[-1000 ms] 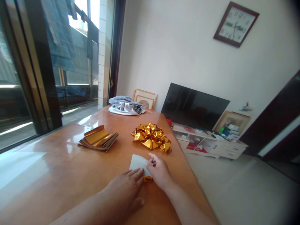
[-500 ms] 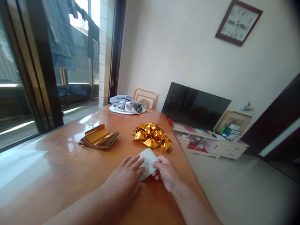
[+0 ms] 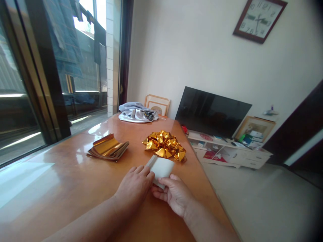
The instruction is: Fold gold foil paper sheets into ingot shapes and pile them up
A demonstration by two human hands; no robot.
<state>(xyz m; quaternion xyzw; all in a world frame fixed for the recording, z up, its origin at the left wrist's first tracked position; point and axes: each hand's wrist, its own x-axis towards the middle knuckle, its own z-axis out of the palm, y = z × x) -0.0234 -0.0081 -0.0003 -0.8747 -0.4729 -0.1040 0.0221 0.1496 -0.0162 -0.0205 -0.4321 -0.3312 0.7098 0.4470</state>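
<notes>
A pale sheet of paper is held between both hands above the near part of the brown table, with a narrow strip along its left side folded over. The left hand is at that folded side, its fingers close together and bent over the edge; its thumb is hidden, so whether it pinches the paper I cannot tell. The right hand pinches the near edge, thumb on top and the other fingers curled beneath. Just beyond the paper sits a heap of shiny gold folded pieces, and to the left of the heap, well apart from it, lies a stack of gold sheets, the top one curling up. Bundled clothes rest at the table's far end, near some picture frames. A television stands on a white cabinet to the right.
</notes>
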